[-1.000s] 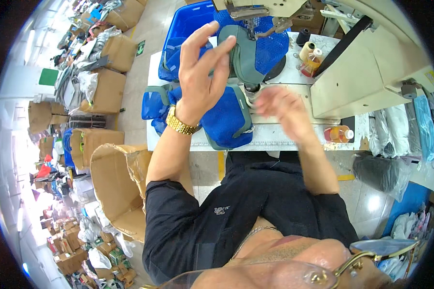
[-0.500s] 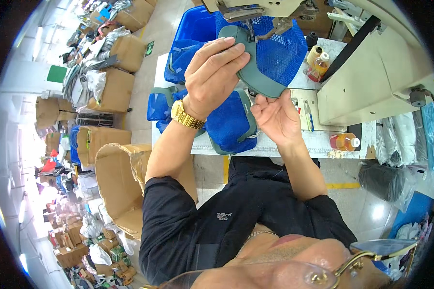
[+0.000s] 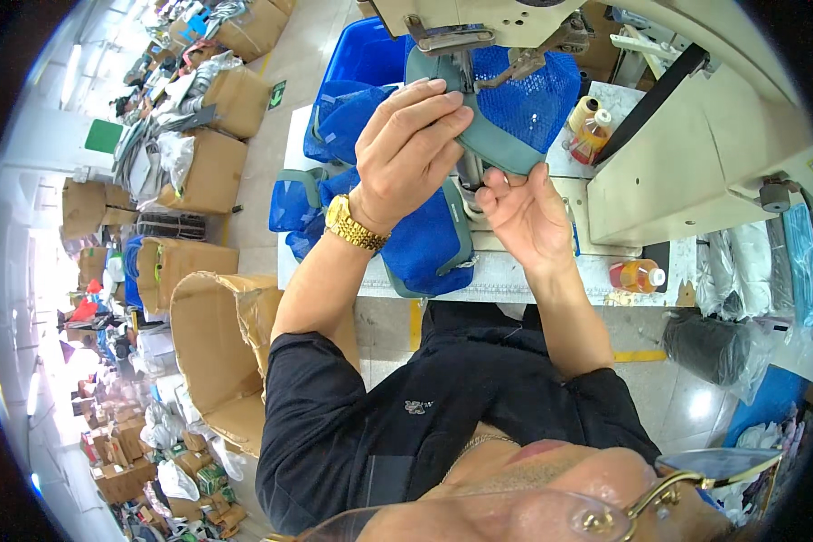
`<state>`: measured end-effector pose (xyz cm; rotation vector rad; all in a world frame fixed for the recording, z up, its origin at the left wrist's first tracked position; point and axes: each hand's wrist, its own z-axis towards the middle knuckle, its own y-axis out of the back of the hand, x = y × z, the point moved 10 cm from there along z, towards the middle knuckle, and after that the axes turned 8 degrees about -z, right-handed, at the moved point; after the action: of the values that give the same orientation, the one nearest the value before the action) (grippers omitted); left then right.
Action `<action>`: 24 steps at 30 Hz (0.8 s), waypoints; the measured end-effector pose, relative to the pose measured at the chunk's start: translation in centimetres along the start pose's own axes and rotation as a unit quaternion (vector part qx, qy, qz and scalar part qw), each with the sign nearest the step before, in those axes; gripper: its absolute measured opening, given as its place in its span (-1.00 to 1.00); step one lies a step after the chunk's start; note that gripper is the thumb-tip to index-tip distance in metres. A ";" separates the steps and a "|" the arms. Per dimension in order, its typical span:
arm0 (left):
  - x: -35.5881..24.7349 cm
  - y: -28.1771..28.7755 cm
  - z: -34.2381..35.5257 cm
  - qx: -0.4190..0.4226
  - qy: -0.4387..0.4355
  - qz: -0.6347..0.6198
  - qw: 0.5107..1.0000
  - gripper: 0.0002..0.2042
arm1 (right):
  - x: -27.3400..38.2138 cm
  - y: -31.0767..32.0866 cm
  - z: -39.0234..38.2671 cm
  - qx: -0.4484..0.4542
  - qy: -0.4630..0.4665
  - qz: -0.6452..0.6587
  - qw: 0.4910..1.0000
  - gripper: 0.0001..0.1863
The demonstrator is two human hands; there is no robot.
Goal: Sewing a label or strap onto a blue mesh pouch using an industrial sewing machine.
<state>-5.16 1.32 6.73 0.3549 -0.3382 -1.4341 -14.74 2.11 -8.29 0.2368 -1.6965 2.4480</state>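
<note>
A grey-green curved fabric trim piece with blue mesh (image 3: pixel 501 149) is held at the cream industrial sewing machine (image 3: pixel 696 154), upper centre of the frame.
The left hand (image 3: pixel 415 149) is closed over its upper edge, the right hand (image 3: pixel 524 212) pinches its lower end; the edge is best kept taut and level under the needle. Brown cardboard boxes (image 3: pixel 212 172) and a green square floor sign (image 3: pixel 277 94) are seen at upper left, an orange-filled bottle (image 3: pixel 632 274) on the counter (image 3: pixel 515 285) at right.

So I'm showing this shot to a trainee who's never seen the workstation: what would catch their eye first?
Probably the two hands raised at centre: the left hand, with a gold watch on its wrist, and the right hand pinch a grey-green strap edging blue mesh right under the sewing machine. Next come the heaped blue mesh pieces on the table below, and the open cardboard boxes on the floor at left.
</note>
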 end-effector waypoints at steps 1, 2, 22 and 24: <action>0.1 0.1 -0.2 -0.008 0.001 -0.004 1.000 -0.72 | 0.0 0.0 0.1 -0.003 0.000 -0.011 1.000 -0.72; 0.1 0.2 -0.2 -0.016 0.001 -0.007 1.000 -0.72 | -0.1 0.1 0.1 -0.003 0.000 -0.011 1.000 -0.72; 0.5 0.0 -0.9 -0.046 0.011 -0.009 0.999 -0.75 | 1.3 2.2 -2.9 -0.105 -0.044 -0.252 0.961 -0.75; 0.4 -0.2 -0.6 -0.051 0.014 -0.009 0.999 -0.74 | 7.9 3.0 -3.6 -0.115 0.102 -0.408 0.900 -0.79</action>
<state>-5.00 0.97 6.09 0.2952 -0.2384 -1.4573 -23.25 4.72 -10.56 0.5156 -1.3811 1.5857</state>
